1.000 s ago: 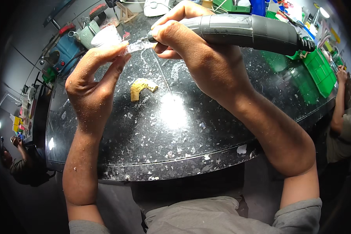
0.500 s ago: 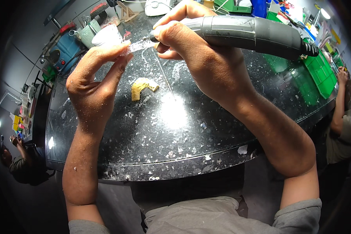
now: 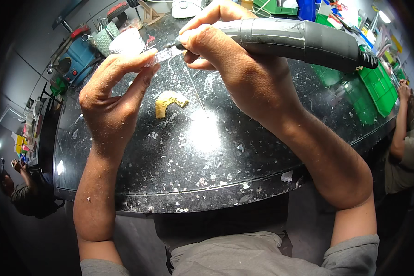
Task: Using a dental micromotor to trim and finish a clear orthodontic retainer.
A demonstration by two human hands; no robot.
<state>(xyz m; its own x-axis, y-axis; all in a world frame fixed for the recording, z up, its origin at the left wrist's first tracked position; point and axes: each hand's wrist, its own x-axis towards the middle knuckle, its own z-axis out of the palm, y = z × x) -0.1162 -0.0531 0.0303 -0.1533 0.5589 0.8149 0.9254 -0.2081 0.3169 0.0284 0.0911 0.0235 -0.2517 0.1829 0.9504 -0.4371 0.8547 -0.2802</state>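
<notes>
Between the thumb and fingertips of my left hand (image 3: 110,94) is a clear plastic dental aligner (image 3: 164,55), its near end covered by the fingers. My right hand (image 3: 246,69) is wrapped around a thick black rotary handpiece (image 3: 280,36), whose cord end points right. The handpiece's nose meets the aligner's right end; the bit itself is too small to make out, and I cannot tell whether it touches. Below, on the black worktop (image 3: 165,156), lies a yellow horseshoe-shaped dental model (image 3: 163,105). A thin metal rod (image 3: 194,87) rests right of it.
White shavings and scraps are scattered over the worktop. At the back left stand a blue machine (image 3: 76,62), a green patterned cup (image 3: 106,39) of tools and a white rounded object (image 3: 126,42). A green tray (image 3: 376,87) sits at the right. Other people are at both sides.
Both hands have shifted very slightly; the left fingertips and the aligner sit a touch further right. The grips are the same, and the dental model has not moved.
</notes>
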